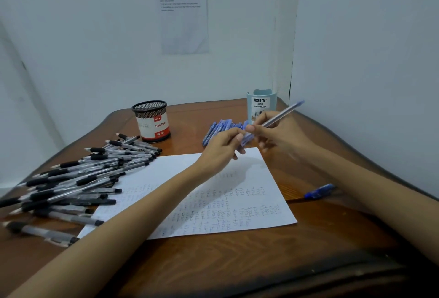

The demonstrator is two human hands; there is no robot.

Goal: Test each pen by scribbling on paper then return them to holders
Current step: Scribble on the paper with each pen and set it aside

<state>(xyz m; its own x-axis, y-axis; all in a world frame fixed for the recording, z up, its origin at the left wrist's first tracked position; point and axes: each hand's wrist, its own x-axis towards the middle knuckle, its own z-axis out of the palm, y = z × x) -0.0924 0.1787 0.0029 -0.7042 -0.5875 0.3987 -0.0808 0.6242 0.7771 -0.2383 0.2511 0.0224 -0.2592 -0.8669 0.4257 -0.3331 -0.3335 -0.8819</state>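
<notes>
Over on the wooden table (332, 238) the big thing is the paper (152, 178), already full of scribbles. A heap of black pens (78, 178) sprawls on the left and partly overlaps the sheet. Behind it stands the mesh cup (152, 121), with the pale blue organizer (261, 102) at the back right and a row of blue pens (218, 128) lying just in front of that. Both hands are up over the far edge of the sheet. The right hand (280, 131) has its fingers wrapped round the barrel of a blue pen (282, 113), and the left hand (221, 148) pinches its lower end. Could be cap or tip, too blurry to say. One stray pen (319, 191) lies off to the right. My guess is the pen's feather-light, stiff, slick plastic, so grip it mid-barrel and pull any cap straight off so it doesn't pop away.
</notes>
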